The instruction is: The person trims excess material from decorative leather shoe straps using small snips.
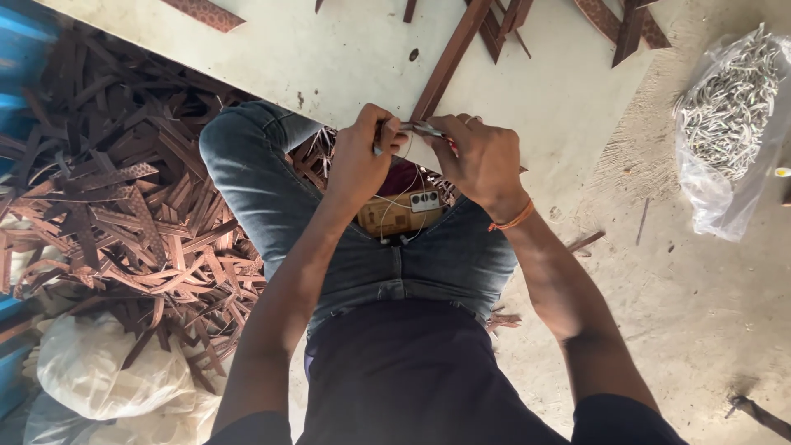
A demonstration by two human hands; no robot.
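Note:
My left hand (pixel 362 156) and my right hand (pixel 482 156) meet above my lap at the edge of a pale board (pixel 329 58). Together they pinch the near end of a long brown leather strap (pixel 449 62) that runs away across the board. A small metal piece (pixel 422 128) shows between the fingertips of both hands. An orange band circles my right wrist. A phone (pixel 404 213) with a thin white cord lies on my lap just under the hands.
A big heap of brown leather straps (pixel 124 214) lies on the floor at left, with white sacks (pixel 107 379) below it. A clear bag of small metal pieces (pixel 729 115) sits at right. More straps (pixel 626 25) lie at the board's far edge.

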